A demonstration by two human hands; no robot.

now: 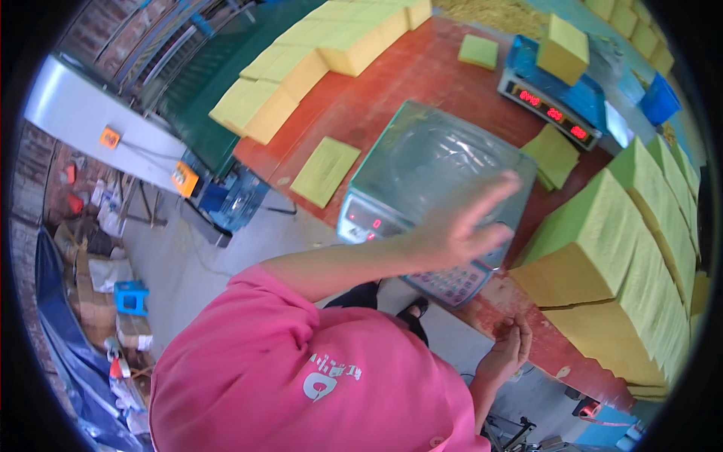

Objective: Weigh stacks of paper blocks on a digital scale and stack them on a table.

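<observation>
My left hand [471,230] reaches across a digital scale [448,151] and hovers over its bare, clear-covered pan. Its thumb and fingers are apart, slightly blurred, and nothing is in them. At the table's near edge my right hand [514,346] is held low, its fingers curled together with nothing visible in them. A large pile of yellow paper stacks [602,248] stands just beyond that hand. Beside the scale lie a thin yellow paper stack [325,172] on the left and a loose, fanned one [553,156] on the right.
The red table [369,98] also carries a row of yellow paper blocks [279,83] along its far left edge. A second scale [553,109], its red digits lit, holds a yellow block [563,49]. A small pad [478,51] lies nearby. On the floor stands a blue stool [131,298].
</observation>
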